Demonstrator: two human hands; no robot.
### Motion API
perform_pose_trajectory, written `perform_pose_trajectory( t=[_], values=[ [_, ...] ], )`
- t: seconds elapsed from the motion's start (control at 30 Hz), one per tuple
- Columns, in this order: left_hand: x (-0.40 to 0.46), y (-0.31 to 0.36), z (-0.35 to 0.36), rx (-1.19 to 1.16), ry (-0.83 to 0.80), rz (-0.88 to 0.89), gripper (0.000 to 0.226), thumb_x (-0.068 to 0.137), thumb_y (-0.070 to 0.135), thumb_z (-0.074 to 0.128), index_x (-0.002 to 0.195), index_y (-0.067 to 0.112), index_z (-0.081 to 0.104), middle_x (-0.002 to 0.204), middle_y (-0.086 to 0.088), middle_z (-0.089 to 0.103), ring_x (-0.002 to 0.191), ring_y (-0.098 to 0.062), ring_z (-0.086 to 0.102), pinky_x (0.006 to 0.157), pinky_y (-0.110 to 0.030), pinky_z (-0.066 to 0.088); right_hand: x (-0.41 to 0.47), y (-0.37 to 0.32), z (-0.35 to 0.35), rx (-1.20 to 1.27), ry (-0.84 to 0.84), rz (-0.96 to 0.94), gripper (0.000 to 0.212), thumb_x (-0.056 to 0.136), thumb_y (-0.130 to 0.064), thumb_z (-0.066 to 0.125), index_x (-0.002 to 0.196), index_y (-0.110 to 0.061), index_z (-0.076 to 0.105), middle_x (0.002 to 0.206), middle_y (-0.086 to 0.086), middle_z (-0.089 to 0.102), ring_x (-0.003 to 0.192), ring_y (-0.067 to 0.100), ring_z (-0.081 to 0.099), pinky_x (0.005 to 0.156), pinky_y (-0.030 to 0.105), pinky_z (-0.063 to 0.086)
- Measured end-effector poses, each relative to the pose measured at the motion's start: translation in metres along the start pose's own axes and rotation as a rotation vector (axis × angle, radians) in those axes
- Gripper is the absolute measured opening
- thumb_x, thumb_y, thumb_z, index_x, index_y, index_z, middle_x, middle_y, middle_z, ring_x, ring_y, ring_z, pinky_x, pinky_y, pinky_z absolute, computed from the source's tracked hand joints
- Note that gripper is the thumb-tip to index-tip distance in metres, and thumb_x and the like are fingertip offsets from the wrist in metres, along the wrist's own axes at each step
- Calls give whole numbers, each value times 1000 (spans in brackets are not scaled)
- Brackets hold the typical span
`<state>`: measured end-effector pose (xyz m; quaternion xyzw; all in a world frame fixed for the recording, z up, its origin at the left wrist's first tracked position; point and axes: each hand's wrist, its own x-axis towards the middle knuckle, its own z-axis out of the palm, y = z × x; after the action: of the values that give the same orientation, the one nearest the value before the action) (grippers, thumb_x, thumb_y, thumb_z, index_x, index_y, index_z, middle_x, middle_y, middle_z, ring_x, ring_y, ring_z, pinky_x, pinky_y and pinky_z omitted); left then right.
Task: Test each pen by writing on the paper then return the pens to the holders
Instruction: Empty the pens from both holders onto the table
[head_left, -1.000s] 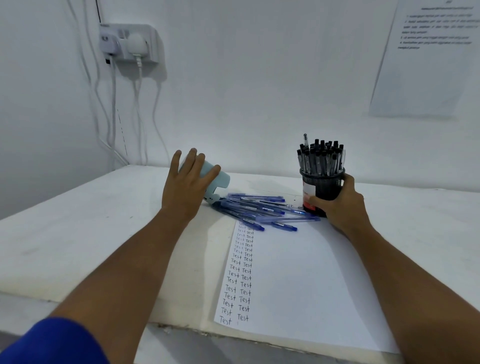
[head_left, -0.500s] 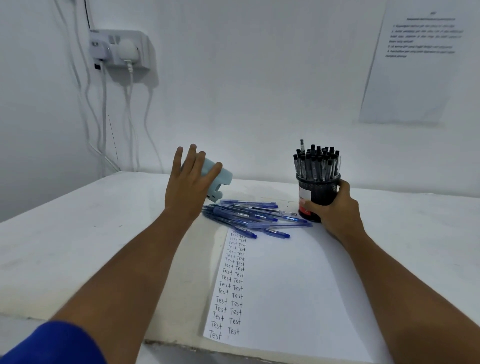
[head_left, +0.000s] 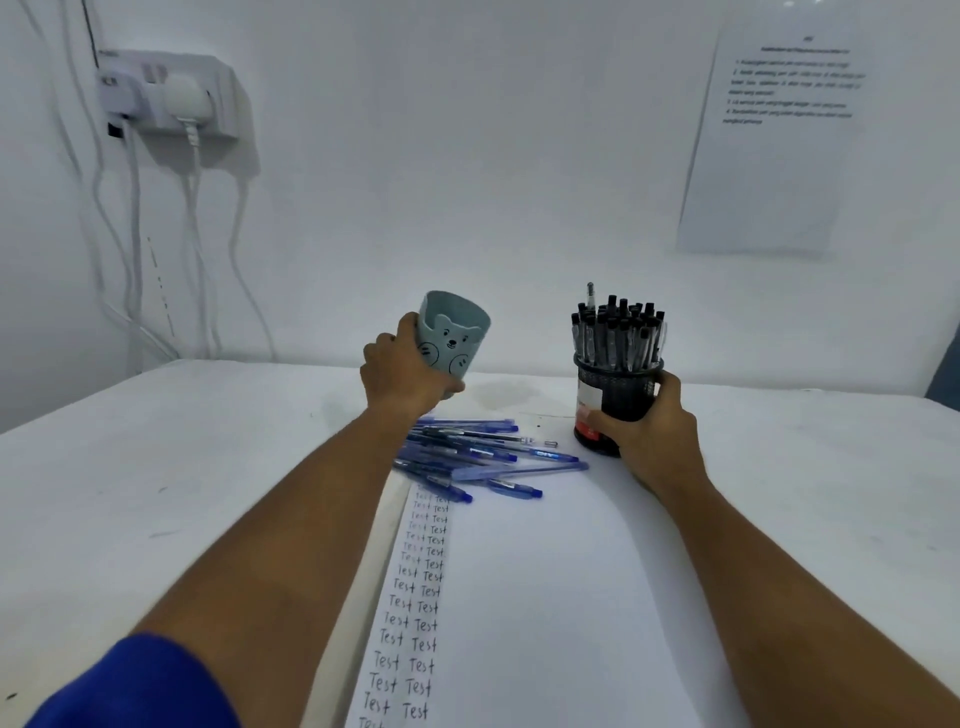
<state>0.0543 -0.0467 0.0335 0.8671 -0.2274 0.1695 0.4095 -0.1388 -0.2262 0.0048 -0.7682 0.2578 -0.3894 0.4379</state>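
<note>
White wall rises behind the white desk (head_left: 182, 467), with a socket block (head_left: 166, 93) and hanging cables at upper left and a printed notice (head_left: 774, 145) taped at upper right. Since a second ago, the pale blue holder (head_left: 454, 335) with a bear face has gone from lying on its side under the left hand to standing nearly upright, tilted slightly, with its open mouth up. The left hand (head_left: 402, 371) now wraps its fingers round the holder's side; whether the base rests on the desk or is just above it is hard to tell, as the hand hides it. The right hand (head_left: 647, 421) grips the black mesh holder (head_left: 618, 395), which stands upright on the desk and is packed with black-capped pens (head_left: 618, 332), as before. Between the two holders, a loose heap of blue pens (head_left: 478, 457) lies on the top edge of the paper (head_left: 571, 597). Two columns of handwritten "Test" run down the paper's left side. A blue sleeve (head_left: 130, 686) shows at lower left.
</note>
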Motion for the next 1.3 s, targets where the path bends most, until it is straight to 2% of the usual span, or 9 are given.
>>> perform_pose_trajectory(
  t=[0.2, 0.73, 0.83, 0.93, 0.97, 1.03, 1.13, 1.2, 1.3],
  values=[
    [16, 5, 26, -202, -104, -182, 82, 61, 24, 90, 128, 11, 46, 124, -8, 58, 115, -28, 55, 98, -41, 48, 8, 8, 2, 28, 28, 27, 84, 74, -33, 85, 142, -17, 37, 116, -3, 54, 98, 15, 51, 81, 26, 39],
    [8, 0, 30, -195, -207, -349, 84, 65, 22, 89, 129, 2, 38, 131, -16, 49, 121, -33, 48, 99, -43, 46, 8, 8, 2, -1, 1, 27, 85, 74, -32, 86, 142, -19, 37, 111, -6, 51, 99, 16, 51, 81, 27, 41],
    [-6, 14, 22, -31, -40, -373, 92, 64, 34, 87, 132, 6, 32, 135, -18, 35, 126, -35, 35, 100, -47, 41, 7, 7, 1, -8, 0, 33, 84, 74, -32, 86, 141, -18, 37, 111, -6, 50, 99, 17, 51, 81, 27, 40],
    [-24, 31, 15, 19, 207, -49, 58, 71, 26, 81, 116, 10, 47, 121, -13, 46, 112, -29, 44, 90, -42, 43, 6, 6, 0, -15, -1, 38, 83, 74, -33, 85, 140, -17, 37, 111, -5, 50, 99, 17, 50, 81, 27, 40],
    [-28, 35, 12, -90, 136, 75, 38, 76, 19, 79, 105, 11, 56, 110, -8, 55, 102, -22, 52, 87, -38, 46, 5, 5, -1, -17, -2, 38, 83, 74, -33, 85, 141, -17, 37, 111, -5, 49, 99, 17, 50, 81, 27, 39],
    [-41, 42, 6, -239, -225, 248, 13, 79, 15, 77, 89, 13, 68, 88, 2, 67, 82, -11, 60, 80, -28, 48, 3, 4, -1, -20, -1, 36, 83, 74, -32, 85, 140, -16, 38, 111, -5, 50, 99, 16, 50, 81, 27, 39],
    [-57, 46, 6, -52, -653, 414, 24, 75, 42, 78, 96, 29, 74, 104, 10, 69, 98, -5, 61, 88, -23, 45, 1, 2, -3, -30, 2, 32, 82, 74, -31, 85, 139, -16, 38, 110, -4, 50, 98, 16, 49, 81, 26, 38],
    [-63, 43, 9, 30, -734, 459, 35, 73, 51, 77, 104, 37, 72, 118, 12, 64, 111, -7, 56, 98, -27, 43, 0, 1, -3, -30, -2, 25, 82, 74, -31, 86, 139, -15, 38, 110, -4, 50, 99, 16, 49, 81, 26, 38],
    [-66, 38, 9, 103, -769, 478, 37, 79, 42, 75, 115, 33, 70, 127, 9, 62, 116, -10, 54, 101, -29, 41, -1, 1, -4, -34, -15, 20, 83, 74, -30, 86, 139, -15, 37, 110, -3, 51, 99, 17, 50, 81, 26, 39]
  ],
)
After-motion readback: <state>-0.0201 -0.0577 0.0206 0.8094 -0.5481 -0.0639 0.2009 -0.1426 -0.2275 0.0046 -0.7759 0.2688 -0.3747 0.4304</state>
